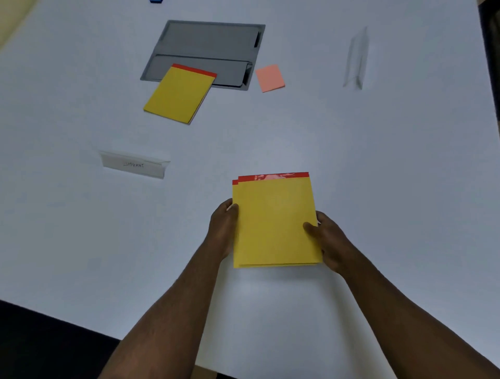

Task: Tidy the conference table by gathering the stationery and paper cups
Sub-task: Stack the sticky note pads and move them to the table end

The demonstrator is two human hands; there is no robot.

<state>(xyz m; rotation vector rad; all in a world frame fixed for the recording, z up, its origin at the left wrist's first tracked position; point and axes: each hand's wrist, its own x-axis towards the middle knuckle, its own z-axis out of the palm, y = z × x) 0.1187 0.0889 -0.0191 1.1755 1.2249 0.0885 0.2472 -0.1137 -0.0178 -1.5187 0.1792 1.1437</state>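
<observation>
A stack of two yellow notepads [273, 221] with red top bindings is held just above the white table [392, 167], slightly offset from each other. My left hand [223, 227] grips the stack's left edge and my right hand [328, 238] grips its right edge, thumb on top. Farther off, a third yellow notepad [180, 94] lies partly over a grey panel. A pink sticky-note pad [270, 78] lies to the right of that panel. No paper cups are in view.
A grey recessed cable panel [211, 43] is set into the table at the far centre. A clear name tent with handwriting [134, 164] stands at the left. Another clear name tent [357, 58] stands at the far right. A blue object [156, 1] peeks in at the top edge.
</observation>
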